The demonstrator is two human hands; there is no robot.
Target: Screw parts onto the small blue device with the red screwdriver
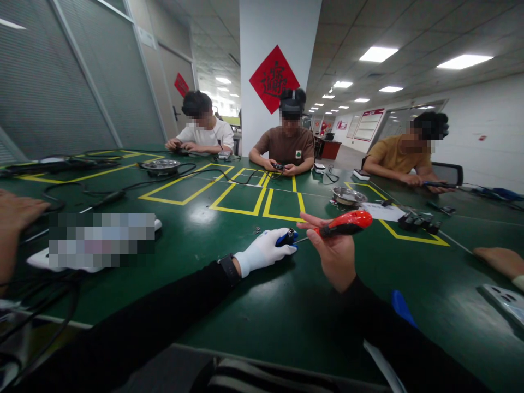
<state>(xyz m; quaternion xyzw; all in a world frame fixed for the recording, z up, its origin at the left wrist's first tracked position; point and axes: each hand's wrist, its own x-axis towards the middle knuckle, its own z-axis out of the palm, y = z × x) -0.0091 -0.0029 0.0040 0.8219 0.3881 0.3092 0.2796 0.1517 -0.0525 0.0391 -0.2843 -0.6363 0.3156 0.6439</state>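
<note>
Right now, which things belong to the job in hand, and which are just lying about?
In the job:
red-and-black screwdriver, in the right hand
small black part, in the gloved left hand

Apparently lying about:
smartphone, right edge
white paper sheet, beyond the screwdriver

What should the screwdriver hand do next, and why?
Perhaps the right hand should curl its fingers around the red screwdriver: some fingers stick out straight, and the red screwdriver points toward the small black part held in the gloved left hand. Whether its tip touches is unclear.
</note>
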